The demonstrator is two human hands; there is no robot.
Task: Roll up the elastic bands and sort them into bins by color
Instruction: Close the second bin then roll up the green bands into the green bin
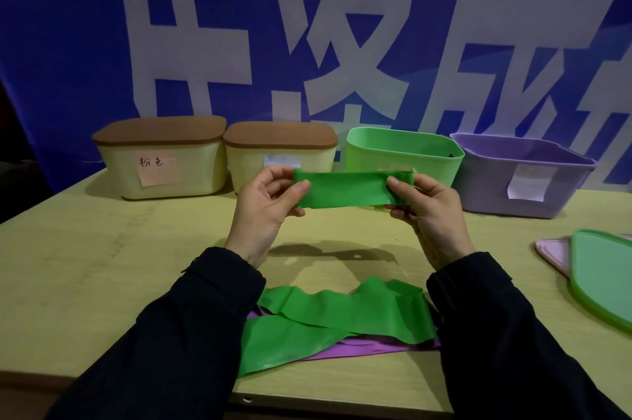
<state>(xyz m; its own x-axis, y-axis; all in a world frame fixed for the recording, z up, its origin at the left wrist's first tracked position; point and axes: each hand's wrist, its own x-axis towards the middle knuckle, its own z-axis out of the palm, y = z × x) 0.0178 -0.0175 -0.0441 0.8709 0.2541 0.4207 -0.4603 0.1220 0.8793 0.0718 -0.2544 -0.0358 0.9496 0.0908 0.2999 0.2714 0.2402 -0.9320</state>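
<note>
Pale yellow-green wooden surface (pixel 102 248), and plenty on it. Beyond the fingers (pixel 301 185), a back row: two cream bins with brown lids, the pink-labelled bin (pixel 164 159) far left, the second lidded bin (pixel 278 154) beside it, then the open green bin (pixel 407 154) and open purple bin (pixel 523 173). Below the fingers, loose green bands (pixel 328 320) lie over a purple band (pixel 359 349). Far right, a green lid (pixel 605 279) overlaps a pink lid (pixel 554 250).

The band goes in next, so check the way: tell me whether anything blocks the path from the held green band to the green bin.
Nothing visible does. The flat green elastic band, pinched by the left hand and right hand, hangs just in front of the open green plastic bin, whose lid is off; only bare air lies between them.
</note>
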